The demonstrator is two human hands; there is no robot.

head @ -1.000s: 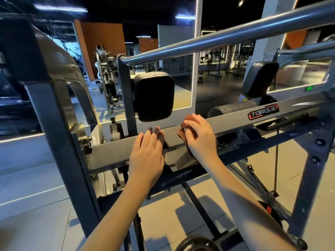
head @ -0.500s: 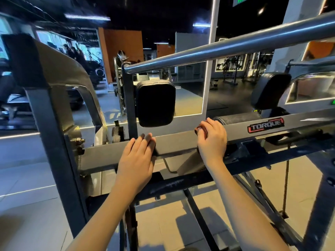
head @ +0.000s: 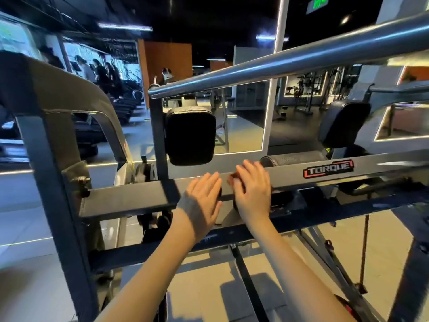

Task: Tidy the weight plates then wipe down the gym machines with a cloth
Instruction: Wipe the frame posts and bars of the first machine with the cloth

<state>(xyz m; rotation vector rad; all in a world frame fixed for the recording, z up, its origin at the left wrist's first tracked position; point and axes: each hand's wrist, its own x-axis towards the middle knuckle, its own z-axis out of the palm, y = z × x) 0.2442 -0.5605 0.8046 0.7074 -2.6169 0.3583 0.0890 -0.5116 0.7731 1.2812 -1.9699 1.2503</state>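
Grey gym machine [head: 53, 159] fills the view, its Torque beam [head: 130, 198] running across; left hand [head: 204, 197] flat on that beam, fingers straight, holding nothing; right hand [head: 254, 192] just beside, fingers spread, pressing the reddish cloth [head: 232, 176] onto the beam.

Bare forearms [head: 290, 259]; bare hands [head: 204, 198] [head: 253, 194]
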